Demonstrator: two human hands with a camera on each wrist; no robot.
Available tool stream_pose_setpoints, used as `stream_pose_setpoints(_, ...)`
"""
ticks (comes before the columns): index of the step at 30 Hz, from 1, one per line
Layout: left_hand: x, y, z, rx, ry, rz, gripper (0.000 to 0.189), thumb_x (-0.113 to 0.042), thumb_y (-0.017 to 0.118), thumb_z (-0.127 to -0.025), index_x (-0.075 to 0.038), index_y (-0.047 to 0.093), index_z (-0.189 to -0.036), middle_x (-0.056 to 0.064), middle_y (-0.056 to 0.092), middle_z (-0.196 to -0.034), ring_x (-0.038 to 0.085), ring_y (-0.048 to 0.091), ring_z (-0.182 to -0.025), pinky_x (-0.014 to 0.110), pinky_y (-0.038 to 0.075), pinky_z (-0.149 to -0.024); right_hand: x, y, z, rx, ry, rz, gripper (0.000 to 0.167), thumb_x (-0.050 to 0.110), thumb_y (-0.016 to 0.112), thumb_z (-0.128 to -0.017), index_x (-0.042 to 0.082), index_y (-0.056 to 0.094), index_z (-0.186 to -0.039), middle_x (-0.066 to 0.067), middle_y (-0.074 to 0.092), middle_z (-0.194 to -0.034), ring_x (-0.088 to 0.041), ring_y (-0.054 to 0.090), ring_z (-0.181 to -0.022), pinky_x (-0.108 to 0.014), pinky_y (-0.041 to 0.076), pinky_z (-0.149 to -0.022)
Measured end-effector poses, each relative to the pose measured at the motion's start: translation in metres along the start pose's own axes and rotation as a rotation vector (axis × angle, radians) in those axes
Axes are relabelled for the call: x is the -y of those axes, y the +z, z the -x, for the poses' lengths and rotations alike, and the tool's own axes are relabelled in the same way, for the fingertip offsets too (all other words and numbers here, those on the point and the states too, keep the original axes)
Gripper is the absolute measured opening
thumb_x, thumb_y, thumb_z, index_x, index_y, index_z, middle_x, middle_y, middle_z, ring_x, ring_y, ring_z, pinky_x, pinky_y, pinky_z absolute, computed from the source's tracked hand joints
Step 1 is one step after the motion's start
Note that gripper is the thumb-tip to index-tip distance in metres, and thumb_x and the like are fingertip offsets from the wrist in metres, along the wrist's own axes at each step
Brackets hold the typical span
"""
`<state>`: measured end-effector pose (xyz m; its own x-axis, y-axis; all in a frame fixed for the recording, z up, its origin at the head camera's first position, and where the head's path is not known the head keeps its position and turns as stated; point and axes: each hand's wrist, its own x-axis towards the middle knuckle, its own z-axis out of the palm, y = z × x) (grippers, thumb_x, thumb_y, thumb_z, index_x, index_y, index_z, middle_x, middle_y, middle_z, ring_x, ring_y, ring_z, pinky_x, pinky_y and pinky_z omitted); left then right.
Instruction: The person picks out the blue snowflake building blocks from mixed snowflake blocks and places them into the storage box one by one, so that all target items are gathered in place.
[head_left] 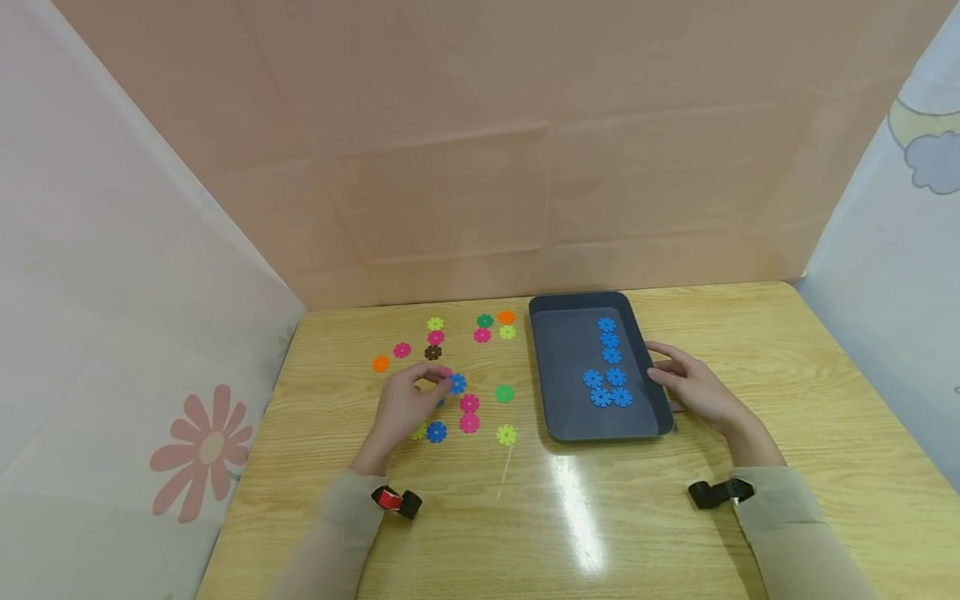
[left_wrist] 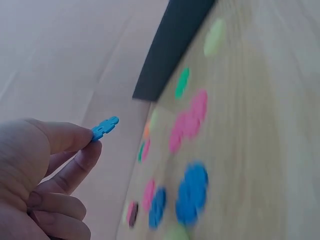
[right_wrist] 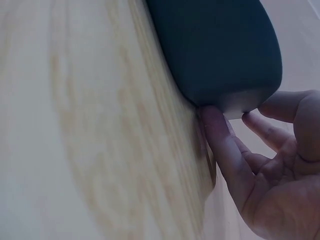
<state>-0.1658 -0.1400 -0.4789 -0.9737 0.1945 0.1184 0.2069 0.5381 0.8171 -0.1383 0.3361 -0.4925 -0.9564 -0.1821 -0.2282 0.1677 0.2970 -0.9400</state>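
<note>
My left hand [head_left: 405, 404] pinches a blue flower-shaped disc [left_wrist: 104, 128] between thumb and fingertips, lifted above the other discs. Under and around this hand lie more notched discs on the table, including a blue disc [head_left: 437, 432], pink discs [head_left: 469, 403] and a yellow-green disc [head_left: 507, 435]. My right hand [head_left: 693, 387] holds the right side of a dark grey tray [head_left: 562, 421], its fingertips at the rim and outer wall. Inside the tray lie several blue discs [head_left: 601, 397], in a column at the back and a cluster nearer the front.
Farther back on the wooden table [head_left: 630, 517] are orange [head_left: 381, 364], brown [head_left: 432, 352] and dark green discs [head_left: 485, 321]. A green disc [head_left: 505, 393] lies left of the tray. A tan cloth wall [head_left: 450, 208] rises behind the table, with pale patterned sheets at both sides.
</note>
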Motion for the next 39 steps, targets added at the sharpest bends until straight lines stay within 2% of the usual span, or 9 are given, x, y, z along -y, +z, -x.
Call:
stream_pose_setpoints(3,-0.011,0.012,-0.009,0.015,0.047,0.000,0.008,-0.023,0.076,-0.097,-0.020,0.078,-0.104,-0.007,0.072,-0.095,0.016,0.056,-0.067,0.028,0.041,-0.059,0.001,0.000,0.001,-0.001,-0.002,-0.001,0.064,0.023,0.051,-0.111,0.014,0.020,-0.167,-0.038,0.038,-0.149,-0.044,0.063,-0.116,-0.047,0.061,-0.079)
stream_pose_setpoints(5,-0.018,0.020,-0.016,0.031,0.069,0.005,0.008,-0.023,0.076,-0.097,-0.020,0.078,-0.104,-0.007,0.072,-0.095,0.017,0.051,-0.059,0.027,0.037,-0.053,0.001,0.000,0.001,-0.003,-0.002,0.002,0.064,0.023,0.051,-0.111,0.014,0.020,-0.167,-0.038,0.039,-0.149,-0.044,0.062,-0.116,-0.047,0.061,-0.079)
stream_pose_setpoints(11,-0.040,0.046,-0.035,0.088,0.122,0.000,0.009,-0.023,0.075,-0.098,-0.018,0.078,-0.105,-0.009,0.072,-0.094,0.019,0.060,-0.071,0.028,0.042,-0.062,0.001,0.001,0.001,-0.006,-0.004,0.003,0.063,0.023,0.051,-0.111,0.014,0.021,-0.166,-0.037,0.040,-0.148,-0.043,0.063,-0.115,-0.047,0.061,-0.079)
stream_pose_setpoints(15,-0.055,0.063,-0.047,0.132,0.137,0.018,0.010,-0.023,0.074,-0.098,-0.018,0.077,-0.105,-0.009,0.072,-0.094,0.022,0.061,-0.071,0.029,0.041,-0.056,0.001,0.002,0.002,-0.005,-0.005,-0.004,0.063,0.023,0.052,-0.111,0.013,0.022,-0.166,-0.038,0.040,-0.147,-0.041,0.065,-0.112,-0.047,0.061,-0.078)
stream_pose_setpoints(17,-0.062,0.073,-0.054,0.149,0.142,0.013,0.010,-0.024,0.074,-0.098,-0.018,0.077,-0.105,-0.009,0.072,-0.094,0.018,0.063,-0.079,0.027,0.043,-0.059,0.001,0.002,0.002,-0.007,-0.005,-0.005,0.063,0.022,0.052,-0.111,0.013,0.022,-0.166,-0.038,0.040,-0.147,-0.040,0.065,-0.111,-0.047,0.061,-0.078)
stream_pose_setpoints(20,-0.073,0.086,-0.061,0.177,0.131,-0.015,0.009,-0.026,0.074,-0.098,-0.020,0.077,-0.105,-0.011,0.071,-0.094,0.016,0.058,-0.067,0.026,0.040,-0.054,0.001,0.003,0.002,-0.008,-0.008,-0.008,0.063,0.022,0.051,-0.111,0.013,0.022,-0.166,-0.038,0.040,-0.147,-0.040,0.065,-0.111,-0.047,0.061,-0.078)
stream_pose_setpoints(25,-0.089,0.108,-0.073,0.206,0.121,-0.091,0.007,-0.026,0.074,-0.099,-0.022,0.076,-0.104,-0.013,0.070,-0.092,0.010,0.056,-0.066,0.025,0.043,-0.053,0.000,0.005,0.002,-0.003,-0.007,-0.006,0.063,0.023,0.051,-0.111,0.014,0.022,-0.166,-0.037,0.041,-0.145,-0.041,0.064,-0.113,-0.047,0.061,-0.078)
stream_pose_setpoints(31,-0.098,0.132,-0.086,0.212,0.129,-0.158,0.008,-0.026,0.075,-0.098,-0.022,0.076,-0.104,-0.013,0.068,-0.089,0.007,0.060,-0.072,0.025,0.049,-0.061,0.000,0.007,0.002,0.005,-0.001,-0.009,0.063,0.023,0.052,-0.111,0.015,0.023,-0.166,-0.037,0.041,-0.146,-0.043,0.063,-0.114,-0.048,0.061,-0.078)
stream_pose_setpoints(39,-0.106,0.159,-0.098,0.210,0.095,-0.294,0.007,-0.027,0.074,-0.098,-0.023,0.076,-0.104,-0.015,0.065,-0.084,0.006,0.057,-0.072,0.024,0.046,-0.062,-0.001,0.007,0.002,0.008,0.005,-0.007,0.063,0.022,0.052,-0.111,0.015,0.023,-0.166,-0.037,0.040,-0.147,-0.041,0.064,-0.112,-0.048,0.061,-0.078)
